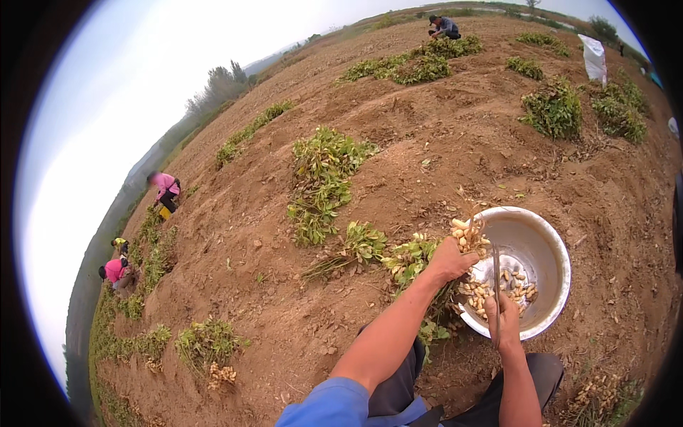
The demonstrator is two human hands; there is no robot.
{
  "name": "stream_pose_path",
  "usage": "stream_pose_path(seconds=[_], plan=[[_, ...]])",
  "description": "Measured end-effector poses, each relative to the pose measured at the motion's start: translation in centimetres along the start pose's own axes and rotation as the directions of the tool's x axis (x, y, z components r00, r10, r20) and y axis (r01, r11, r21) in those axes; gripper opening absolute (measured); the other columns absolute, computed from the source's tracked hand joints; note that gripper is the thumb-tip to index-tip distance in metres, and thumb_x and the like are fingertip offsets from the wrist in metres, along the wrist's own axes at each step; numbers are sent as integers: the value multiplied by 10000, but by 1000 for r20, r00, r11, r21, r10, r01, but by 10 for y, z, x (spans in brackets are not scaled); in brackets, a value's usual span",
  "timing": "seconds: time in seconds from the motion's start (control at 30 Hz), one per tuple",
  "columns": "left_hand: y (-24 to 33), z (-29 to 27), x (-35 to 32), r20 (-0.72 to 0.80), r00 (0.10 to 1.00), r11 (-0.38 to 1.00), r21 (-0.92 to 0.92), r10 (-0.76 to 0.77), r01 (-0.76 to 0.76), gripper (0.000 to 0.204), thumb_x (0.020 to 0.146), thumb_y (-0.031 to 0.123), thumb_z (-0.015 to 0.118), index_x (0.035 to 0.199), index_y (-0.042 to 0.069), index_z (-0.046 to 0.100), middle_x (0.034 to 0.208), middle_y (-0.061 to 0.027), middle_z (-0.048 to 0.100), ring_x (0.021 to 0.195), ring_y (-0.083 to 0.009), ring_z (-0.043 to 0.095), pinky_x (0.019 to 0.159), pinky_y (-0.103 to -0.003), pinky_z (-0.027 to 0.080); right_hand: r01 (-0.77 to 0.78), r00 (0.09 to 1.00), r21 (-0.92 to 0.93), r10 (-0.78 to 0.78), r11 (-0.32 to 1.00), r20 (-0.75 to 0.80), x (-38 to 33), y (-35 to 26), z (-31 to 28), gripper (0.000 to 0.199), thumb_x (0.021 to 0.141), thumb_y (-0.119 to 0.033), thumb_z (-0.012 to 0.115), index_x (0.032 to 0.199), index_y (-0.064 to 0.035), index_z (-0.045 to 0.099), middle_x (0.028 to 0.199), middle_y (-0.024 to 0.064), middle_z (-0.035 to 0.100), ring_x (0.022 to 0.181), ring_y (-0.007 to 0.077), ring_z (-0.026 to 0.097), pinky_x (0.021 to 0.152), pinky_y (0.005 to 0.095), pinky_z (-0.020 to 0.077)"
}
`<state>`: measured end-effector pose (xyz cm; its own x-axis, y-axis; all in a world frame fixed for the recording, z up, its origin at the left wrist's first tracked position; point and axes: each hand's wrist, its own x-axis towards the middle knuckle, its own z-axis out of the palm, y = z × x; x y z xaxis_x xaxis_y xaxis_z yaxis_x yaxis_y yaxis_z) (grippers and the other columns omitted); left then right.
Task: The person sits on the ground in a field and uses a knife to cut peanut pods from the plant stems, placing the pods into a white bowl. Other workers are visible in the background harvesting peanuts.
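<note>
My left hand point(452, 261) is closed around a bunch of peanut plants, holding it at the left rim of a wide metal basin point(557, 249). Pale peanut pods point(467, 233) cluster at the bunch's upper end, by the rim, and its leaves point(413, 260) trail down to the left. In my right hand point(504, 320), at the basin's near side, is a long, narrow, dark tool point(496, 274) pointing away from me. Whether it is a blade or a flat stick I cannot tell. Loose peanuts point(518, 287) lie in the bottom of the basin.
Heaps of pulled peanut plants point(324, 181) lie in rows over the brown soil. One bundle point(210, 345) at lower left shows its pods. A white sack point(594, 60) stands at the far right. A person point(444, 28) crouches far ahead; several others point(165, 186) bend at the left.
</note>
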<state>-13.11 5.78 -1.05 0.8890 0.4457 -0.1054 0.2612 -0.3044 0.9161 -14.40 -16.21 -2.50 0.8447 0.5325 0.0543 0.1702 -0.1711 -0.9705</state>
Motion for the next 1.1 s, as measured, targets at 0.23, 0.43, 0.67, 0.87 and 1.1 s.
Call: stream_pose_path(seconds=[0.23, 0.43, 0.67, 0.87, 1.1], plan=[[-13, -50, -16, -20, 1000, 938, 344, -22, 27, 440, 736, 327, 721, 965, -43, 654, 887, -244, 694, 861, -377, 680, 784, -422, 539, 119, 967, -565, -225, 816, -121, 9, -3, 22, 385, 669, -316, 852, 751, -20, 620, 677, 117, 583, 614, 290, 577, 581, 403, 453], [-12, -81, -35, -122, 988, 930, 342, -97, 133, 660, 747, 438, 768, 1117, -74, 577, 1044, -274, 680, 986, -398, 671, 859, -451, 533, 117, 959, -360, -200, 926, -203, 25, 12, 28, 278, 733, -137, 812, 879, -8, 613, 656, 32, 536, 592, 130, 507, 561, 310, 421], [-28, -96, -52, -173, 984, 997, -55, 51, -62, 506, 730, 335, 817, 1021, -42, 647, 968, -190, 705, 896, -304, 680, 809, -396, 515, -137, 990, 219, 141, 966, -4, 37, 31, 37, 315, 973, -335, 619, 882, -43, 540, 703, -6, 521, 570, 69, 467, 522, 221, 381], [4, -90, -72, -91, 994, 850, -527, -53, -3, 232, 848, 165, 720, 972, -27, 683, 913, -100, 696, 814, -176, 649, 696, -362, 515, -161, 986, 338, 133, 927, 103, 39, 56, 70, 502, 1016, -497, 497, 1116, -6, 527, 941, 108, 614, 724, 146, 582, 630, 288, 498], [-7, -89, -79, 11, 996, 432, -900, -86, 48, 191, 902, 191, 675, 960, 13, 709, 844, -61, 693, 643, -129, 620, 558, -296, 503, -41, 983, 212, 2, 976, 184, -1, 30, 89, 551, 1038, -410, 496, 1419, -20, 416, 1284, 86, 552, 1117, 166, 536, 969, 330, 426]])
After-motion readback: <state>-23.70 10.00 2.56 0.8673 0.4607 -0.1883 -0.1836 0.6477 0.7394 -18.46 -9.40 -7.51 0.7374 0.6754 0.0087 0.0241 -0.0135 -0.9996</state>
